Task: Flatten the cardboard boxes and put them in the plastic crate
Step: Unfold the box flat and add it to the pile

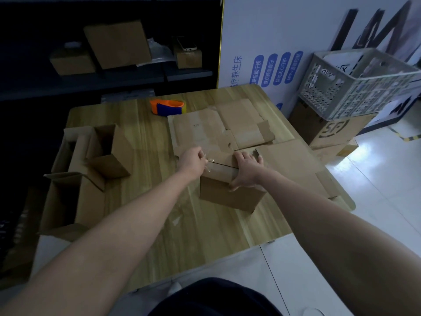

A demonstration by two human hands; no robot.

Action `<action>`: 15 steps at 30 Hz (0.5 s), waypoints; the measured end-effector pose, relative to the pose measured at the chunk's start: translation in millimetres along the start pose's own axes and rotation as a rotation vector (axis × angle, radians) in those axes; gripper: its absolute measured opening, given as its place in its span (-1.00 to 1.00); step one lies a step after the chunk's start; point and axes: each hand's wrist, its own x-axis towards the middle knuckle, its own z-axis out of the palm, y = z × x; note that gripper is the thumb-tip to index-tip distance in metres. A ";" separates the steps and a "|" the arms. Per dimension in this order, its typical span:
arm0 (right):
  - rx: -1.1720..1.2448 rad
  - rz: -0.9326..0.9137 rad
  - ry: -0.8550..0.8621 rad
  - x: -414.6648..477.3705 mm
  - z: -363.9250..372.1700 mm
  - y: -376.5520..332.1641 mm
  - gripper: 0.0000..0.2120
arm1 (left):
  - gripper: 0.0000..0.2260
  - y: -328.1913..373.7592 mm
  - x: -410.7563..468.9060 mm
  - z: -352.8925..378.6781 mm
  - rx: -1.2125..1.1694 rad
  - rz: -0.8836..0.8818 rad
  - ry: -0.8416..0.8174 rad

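Observation:
A small closed cardboard box (230,196) stands on the wooden table (148,137) in front of me. My right hand (247,171) lies over its top right edge with fingers spread, holding it down. My left hand (192,159) pinches a strip of clear tape (208,163) at the box's top seam. Flattened cardboard sheets (205,131) lie behind the box, and another flattened sheet (291,163) lies to its right. The grey plastic crate (355,87) sits on stacked boxes off the table's right side.
Several open cardboard boxes (86,165) stand at the table's left edge. An orange and blue tape dispenser (167,107) lies at the far edge. A dark shelf (109,74) holding boxes stands behind. White tiled floor (376,190) is on the right.

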 end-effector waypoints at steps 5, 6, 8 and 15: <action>-0.005 -0.001 -0.009 -0.7 0.8 0.1 0.17 | -0.88 -18.5 -2.1 -0.5 -0.428 -0.236 0.052; -0.010 -0.002 -0.015 -0.6 0.0 -0.3 0.17 | -0.87 -21.4 -2.6 -1.9 -0.477 -0.274 0.085; -0.028 -0.005 -0.015 -0.3 -1.5 -0.1 0.17 | -0.81 -28.2 0.0 -9.3 -0.622 -0.372 0.159; 0.044 -0.063 -0.018 3.0 -9.1 -9.0 0.12 | -0.79 -45.7 8.2 -18.7 -0.815 -0.508 0.199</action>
